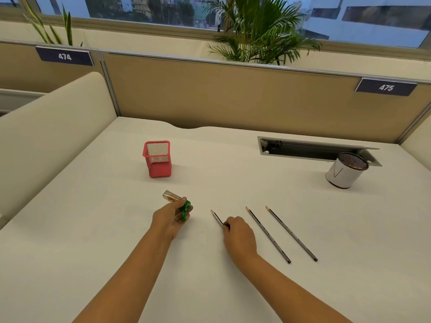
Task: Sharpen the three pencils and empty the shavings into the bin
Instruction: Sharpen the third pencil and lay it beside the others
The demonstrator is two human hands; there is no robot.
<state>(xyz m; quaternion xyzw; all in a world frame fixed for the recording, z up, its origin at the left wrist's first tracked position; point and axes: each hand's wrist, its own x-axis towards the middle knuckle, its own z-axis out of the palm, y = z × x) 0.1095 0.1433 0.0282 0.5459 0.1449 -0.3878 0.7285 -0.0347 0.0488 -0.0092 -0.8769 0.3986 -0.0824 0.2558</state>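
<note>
Three dark pencils lie on the white counter (pixel 233 171), roughly parallel, long axes running from near right to far left, sharpened tips pointing away from the person. The left pencil (pixel 217 217) shows only its tip end; the right hand (pixel 239 236) is closed over the rest of it, fingers curled down against the counter. The middle pencil (pixel 268 234) and right pencil (pixel 291 233) lie free, just beside one another and apart from the hand. The left hand (pixel 172 216) grasps a sharpener (pixel 177 202), green cap toward the palm, clear shavings case pointing far left. A red mesh holder (pixel 158 159) stands upright beyond the left hand. A white-wrapped cylindrical mesh bin (pixel 345 170) stands far right, touching an open cable tray (pixel 314 150).
</note>
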